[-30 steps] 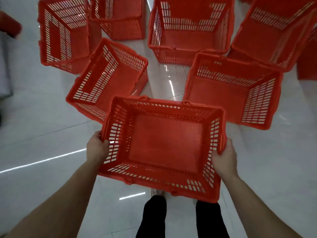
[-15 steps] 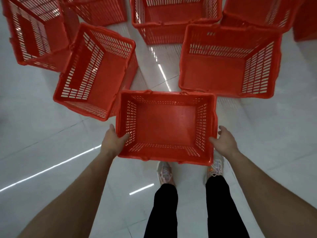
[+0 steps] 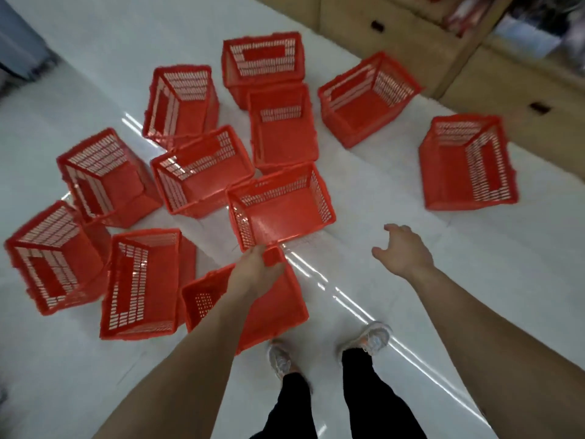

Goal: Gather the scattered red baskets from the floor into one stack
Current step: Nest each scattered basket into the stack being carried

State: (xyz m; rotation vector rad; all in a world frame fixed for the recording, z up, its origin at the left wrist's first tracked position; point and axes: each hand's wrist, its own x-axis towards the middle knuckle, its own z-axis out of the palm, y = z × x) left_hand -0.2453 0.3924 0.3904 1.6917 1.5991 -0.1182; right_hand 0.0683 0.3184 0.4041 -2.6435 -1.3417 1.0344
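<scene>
Half a second ago both hands clamped the short sides of one basket. Now only the left hand (image 3: 258, 274) has it, fingers curled round the rim at its far end. The right hand (image 3: 402, 251) has let go and hangs over bare floor (image 3: 411, 201), fingers (image 3: 394, 229) spread and loosely bent, holding nothing. The held basket (image 3: 278, 315) sits tilted just in front of our shoes (image 3: 368, 339), towards the near edge of the floor; we cannot tell whether its low corner touches the tiles. The view has also pulled back and now takes in about ten loose baskets: most clustered to the left and ahead, several tipped on their sides. The nearest basket (image 3: 278, 213) stands upright, just beyond the left hand. A lone basket (image 3: 467, 166) lies well apart to the right, near the cardboard boxes (image 3: 411, 36) along the far right edge. Our reading is that the first basket is secured one-handed and the right hand is freed to fetch a second. No stack is formed yet, so the task is barely begun. The upright nearest basket looks the easiest mate, and nesting will need the rims squared. One risk is that the one-handed rim hold lets the basket swing.
</scene>
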